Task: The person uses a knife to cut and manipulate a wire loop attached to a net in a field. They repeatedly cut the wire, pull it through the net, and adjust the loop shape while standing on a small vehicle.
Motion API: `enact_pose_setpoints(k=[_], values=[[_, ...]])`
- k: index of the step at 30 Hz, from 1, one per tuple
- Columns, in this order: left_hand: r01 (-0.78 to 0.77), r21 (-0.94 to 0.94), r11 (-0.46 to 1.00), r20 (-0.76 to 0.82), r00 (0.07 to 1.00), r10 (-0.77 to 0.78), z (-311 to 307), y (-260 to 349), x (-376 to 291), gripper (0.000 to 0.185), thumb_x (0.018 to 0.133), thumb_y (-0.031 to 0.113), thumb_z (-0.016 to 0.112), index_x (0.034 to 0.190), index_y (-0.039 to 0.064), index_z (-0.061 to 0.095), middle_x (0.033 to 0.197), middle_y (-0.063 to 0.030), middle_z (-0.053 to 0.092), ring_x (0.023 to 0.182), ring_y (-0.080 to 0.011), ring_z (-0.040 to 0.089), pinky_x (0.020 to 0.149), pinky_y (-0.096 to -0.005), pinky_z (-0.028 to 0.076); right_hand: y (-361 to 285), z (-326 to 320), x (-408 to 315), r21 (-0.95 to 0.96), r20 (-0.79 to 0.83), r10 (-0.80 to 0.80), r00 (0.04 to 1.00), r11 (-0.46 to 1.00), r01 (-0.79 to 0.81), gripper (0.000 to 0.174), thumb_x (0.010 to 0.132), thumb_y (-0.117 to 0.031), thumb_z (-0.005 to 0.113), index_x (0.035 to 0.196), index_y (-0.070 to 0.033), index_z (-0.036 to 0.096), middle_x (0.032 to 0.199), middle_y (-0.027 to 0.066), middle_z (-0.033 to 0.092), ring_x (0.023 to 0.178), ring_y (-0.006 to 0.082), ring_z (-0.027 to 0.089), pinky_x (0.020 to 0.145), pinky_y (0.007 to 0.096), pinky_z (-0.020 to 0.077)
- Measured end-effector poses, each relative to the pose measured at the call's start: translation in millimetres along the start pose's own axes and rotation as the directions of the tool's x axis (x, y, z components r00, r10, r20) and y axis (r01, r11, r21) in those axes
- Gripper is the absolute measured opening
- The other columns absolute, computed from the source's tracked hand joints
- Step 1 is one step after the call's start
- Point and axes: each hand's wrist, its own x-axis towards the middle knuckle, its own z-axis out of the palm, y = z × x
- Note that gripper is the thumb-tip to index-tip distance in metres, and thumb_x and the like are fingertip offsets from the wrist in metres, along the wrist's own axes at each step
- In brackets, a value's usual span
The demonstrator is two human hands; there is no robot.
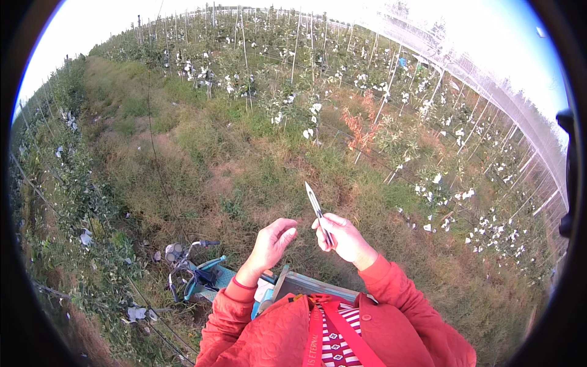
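In my right hand (344, 236) is a slim pointed tool (314, 199) with a silvery, slotted blade and a dark handle, perhaps a knife or a peeler. Its tip points up and away from me, to the left. To the left of the tool, my left hand (273, 245) is raised with its fingers bent and the thumb a little apart. Nothing shows in it, though its palm side is partly hidden. Both hands are in the air in front of my red jacket (257, 339), apart from each other.
Below my hands is the edge of a cargo bed (316, 284), with a teal tricycle's handlebars (188, 264) at the left. Rows of staked fruit trees (73, 183) with white bags stand on both sides. Dry grass (192, 169) covers the lane. A wire (151, 119) hangs across it.
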Motion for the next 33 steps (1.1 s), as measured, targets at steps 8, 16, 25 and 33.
enact_pose_setpoints(k=[8, 16, 25, 33], values=[[-0.286, 0.366, 0.886, -0.326, 0.852, 0.410, -110.9, 107.1, 47.8, 0.013, 0.090, 0.005, 0.064, 0.102, 0.000, 0.062, 0.085, -0.0079, 0.064, 0.076, -0.0150, 0.063, 0.070, -0.0268, 0.051, -87.1, 10.9, 18.0, -0.288, -0.057, -0.249, 0.967, 0.931, 0.223, 0.027, 0.102, -0.026, 0.051, 0.108, -0.002, 0.061, 0.071, -0.0001, 0.058, 0.058, 0.0091, 0.057, 0.051, 0.0231, 0.0434], [-0.476, 0.815, 0.330, -0.286, 0.164, 0.944, -213.2, 313.2, 118.7, 0.008, 0.091, -0.003, 0.056, 0.097, 0.000, 0.061, 0.079, -0.0045, 0.060, 0.070, -0.0096, 0.058, 0.063, -0.0227, 0.046, -247.6, 95.0, 41.7, -0.477, 0.123, -0.529, 0.840, 0.711, 0.517, 0.022, 0.102, -0.016, 0.047, 0.110, -0.001, 0.060, 0.073, -0.0023, 0.055, 0.057, 0.0049, 0.051, 0.048, 0.0180, 0.0391], [-0.071, 0.997, 0.019, -0.015, 0.057, 0.998, -250.2, 414.7, 198.2, 0.015, 0.093, 0.011, 0.055, 0.107, 0.007, 0.062, 0.096, -0.0080, 0.064, 0.084, -0.0242, 0.066, 0.074, -0.0358, 0.052, -348.9, 207.9, 74.7, -0.658, 0.321, -0.679, 0.661, 0.342, 0.671, 0.028, 0.103, -0.021, 0.049, 0.127, -0.009, 0.058, 0.077, -0.0017, 0.056, 0.060, 0.0035, 0.053, 0.046, 0.0164, 0.0418], [-0.210, 0.961, 0.181, -0.098, 0.352, 0.931, -266.5, 434.6, 266.7, 0.034, 0.094, 0.007, 0.052, 0.128, 0.010, 0.054, 0.118, -0.0104, 0.059, 0.109, -0.0290, 0.059, 0.093, -0.0427, 0.048, -402.6, 234.1, 116.5, -0.755, 0.231, -0.765, 0.601, 0.248, 0.607, 0.019, 0.103, -0.014, 0.045, 0.113, -0.005, 0.058, 0.079, 0.0016, 0.057, 0.060, 0.0063, 0.054, 0.049, 0.0199, 0.0444]])
